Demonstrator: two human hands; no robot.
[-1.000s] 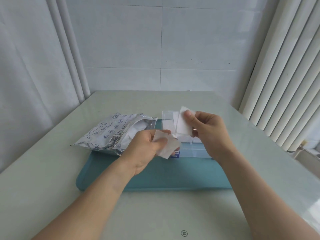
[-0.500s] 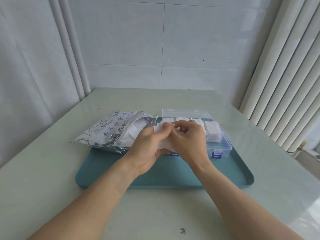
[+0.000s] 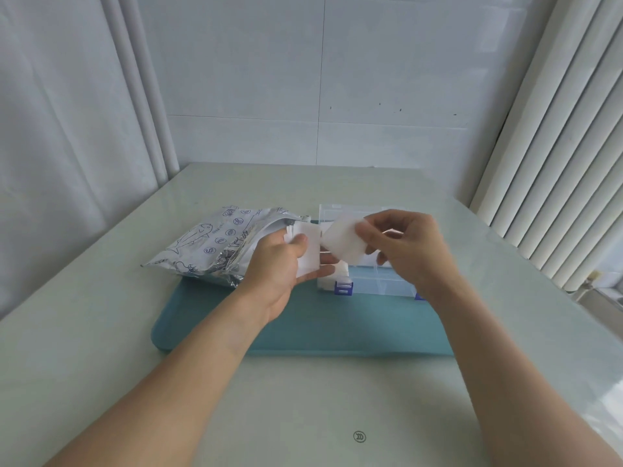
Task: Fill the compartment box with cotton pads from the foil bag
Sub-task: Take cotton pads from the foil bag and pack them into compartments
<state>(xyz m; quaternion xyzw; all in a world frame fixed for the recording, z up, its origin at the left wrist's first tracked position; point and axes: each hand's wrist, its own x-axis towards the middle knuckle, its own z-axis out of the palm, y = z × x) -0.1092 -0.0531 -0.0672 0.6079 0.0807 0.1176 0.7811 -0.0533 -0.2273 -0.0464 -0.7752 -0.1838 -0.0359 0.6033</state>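
An open silver foil bag (image 3: 215, 246) with blue prints lies on the left end of a teal tray (image 3: 337, 326). A clear compartment box (image 3: 374, 284) with blue latches stands on the tray to its right, lid raised, with white pads in its left cell. My left hand (image 3: 279, 264) holds a small stack of white cotton pads (image 3: 308, 249) between thumb and fingers, just left of the box. My right hand (image 3: 408, 251) pinches a single cotton pad (image 3: 344, 242) above the box. Much of the box is hidden behind my right hand.
The tray sits on a pale green table (image 3: 303, 416). A tiled wall stands behind it, a curtain hangs at the left, and vertical blinds (image 3: 556, 146) close the right side.
My hands were together on the stack half a second ago. The right hand has now drawn one pad away to the right and up, while the left keeps the rest.
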